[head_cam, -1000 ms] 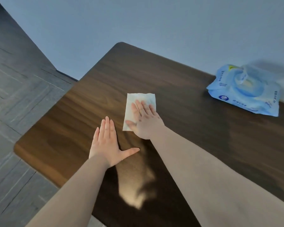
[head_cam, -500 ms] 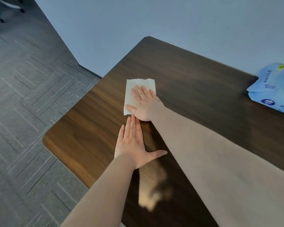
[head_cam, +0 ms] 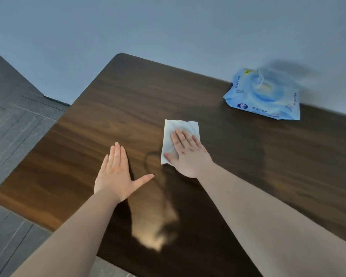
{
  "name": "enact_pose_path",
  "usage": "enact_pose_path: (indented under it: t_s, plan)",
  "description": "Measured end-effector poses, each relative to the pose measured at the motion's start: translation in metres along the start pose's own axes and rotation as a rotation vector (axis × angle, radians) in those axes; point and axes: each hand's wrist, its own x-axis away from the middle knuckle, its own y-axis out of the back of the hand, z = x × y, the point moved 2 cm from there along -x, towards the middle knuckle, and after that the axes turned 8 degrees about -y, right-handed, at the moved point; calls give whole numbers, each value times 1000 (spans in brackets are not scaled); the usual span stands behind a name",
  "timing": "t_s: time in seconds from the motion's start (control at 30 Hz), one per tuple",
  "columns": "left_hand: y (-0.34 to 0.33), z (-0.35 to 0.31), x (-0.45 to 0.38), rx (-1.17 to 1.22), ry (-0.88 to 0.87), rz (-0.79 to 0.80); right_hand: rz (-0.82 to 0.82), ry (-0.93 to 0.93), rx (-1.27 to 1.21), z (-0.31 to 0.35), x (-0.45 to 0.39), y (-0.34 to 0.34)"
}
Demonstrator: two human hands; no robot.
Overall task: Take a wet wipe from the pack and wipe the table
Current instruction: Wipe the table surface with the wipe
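Item: my right hand, fingers flat, pinning wet wipe mid-frame for wiping; left hand, fingers splayed empty, braces on counter.

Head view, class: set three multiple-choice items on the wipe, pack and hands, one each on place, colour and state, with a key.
1. Where is the pack?
A. far right of the table
B. on the floor
C. under the left hand

2. What colour is the wipe?
A. blue
B. white
C. green

3. How is the left hand?
A. fisted
B. gripping the pack
C. flat, fingers straight

Key: 1 A, it lies by the wall; 2 B, white under the right hand; 3 C, palm down on bare wood.
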Motion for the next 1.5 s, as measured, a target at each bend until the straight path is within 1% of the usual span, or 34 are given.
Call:
enact_pose_path:
  t_s: [0.07,0.17,0.33,0.5,0.63,0.8,0.9,1.0,1.1,1.33,1.5]
  plan:
    - [1,-14,-1,-80,-134,-18,-1,-81,-16,-33,22,-1]
    - [6,-54,-9,-119,-253,4,-13,-194,-44,-85,55,-3]
    - [10,-157,-26,-109,-435,-6,-62,-382,-107,-170,119,-12]
    - [2,-268,-30,-112,-630,39,-106,-626,-165,-265,188,-23]
    - [-6,-345,-28,-135,-777,40,-103,-799,-206,-335,244,-34]
    - [-17,-420,-21,-198,-874,96,-102,-954,-249,-401,295,-46]
    - [-21,-436,-24,-243,-852,123,-91,-1034,-281,-432,322,-46]
    - [-21,-436,-27,-271,-846,149,-88,-1111,-311,-459,345,-45]
    - [-21,-435,-31,-260,-847,153,-88,-1137,-315,-476,356,-45]
    - [-27,-438,-33,-257,-849,117,-96,-1183,-305,-494,360,-47]
    - [-29,-438,-35,-264,-852,123,-73,-1192,-293,-492,357,-46]
